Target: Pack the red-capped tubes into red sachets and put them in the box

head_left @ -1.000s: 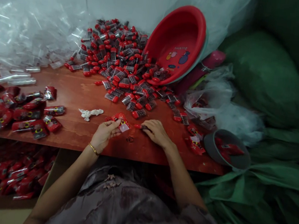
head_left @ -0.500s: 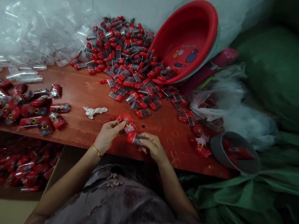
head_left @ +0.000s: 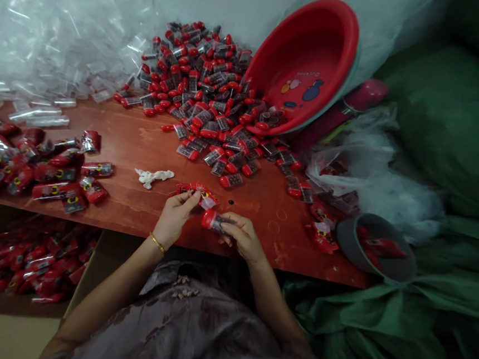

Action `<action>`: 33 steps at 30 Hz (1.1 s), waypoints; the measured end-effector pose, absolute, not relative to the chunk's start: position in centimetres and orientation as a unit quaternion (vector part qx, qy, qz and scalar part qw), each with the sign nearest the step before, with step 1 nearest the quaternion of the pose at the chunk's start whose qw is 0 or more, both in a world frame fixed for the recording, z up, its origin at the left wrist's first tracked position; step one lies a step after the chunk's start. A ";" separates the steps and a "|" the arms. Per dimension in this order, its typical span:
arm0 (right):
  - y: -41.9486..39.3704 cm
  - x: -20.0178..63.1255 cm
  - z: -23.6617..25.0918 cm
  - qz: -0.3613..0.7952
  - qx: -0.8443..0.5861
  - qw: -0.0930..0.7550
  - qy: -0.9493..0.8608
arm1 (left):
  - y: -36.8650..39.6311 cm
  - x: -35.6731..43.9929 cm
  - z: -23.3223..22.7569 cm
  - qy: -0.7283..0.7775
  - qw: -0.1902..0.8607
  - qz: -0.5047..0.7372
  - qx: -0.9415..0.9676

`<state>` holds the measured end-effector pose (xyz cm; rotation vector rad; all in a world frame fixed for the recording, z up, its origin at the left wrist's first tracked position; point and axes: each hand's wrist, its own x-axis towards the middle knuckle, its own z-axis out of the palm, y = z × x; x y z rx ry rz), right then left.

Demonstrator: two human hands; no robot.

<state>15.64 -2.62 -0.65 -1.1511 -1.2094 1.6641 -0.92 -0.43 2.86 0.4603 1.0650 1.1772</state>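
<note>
Lifted off the tabletop [head_left: 142,137] since earlier, a red-capped vial [head_left: 214,221] sits gripped in the right hand [head_left: 240,236]; the left hand [head_left: 176,216] pinches an open red sachet [head_left: 204,196]. Bagged sachets [head_left: 35,164] lie left; many loose vials [head_left: 204,98] remain unpacked.

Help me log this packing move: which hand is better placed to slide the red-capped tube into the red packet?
Probably the right hand: it grips the red-capped tube with its cap toward the red packet, pinched by the left hand.
</note>
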 end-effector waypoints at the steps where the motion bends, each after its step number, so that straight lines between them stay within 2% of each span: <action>1: -2.6 15.6 -0.7 0.648 -0.454 0.384 -0.477 | -0.5 -0.9 2.8 0.473 0.677 0.523 0.211; 17: -2.8 16.0 -0.2 0.617 -0.475 0.375 -0.503 | -0.5 -2.9 1.9 0.492 0.621 0.468 0.392; 22: -2.9 15.6 -0.4 0.574 -0.484 0.403 -0.522 | -0.8 -2.3 1.7 0.494 0.608 0.483 0.392; 33: -2.6 14.5 -0.4 0.510 -0.488 0.448 -0.548 | -0.8 -1.1 1.2 0.465 0.655 0.517 0.297</action>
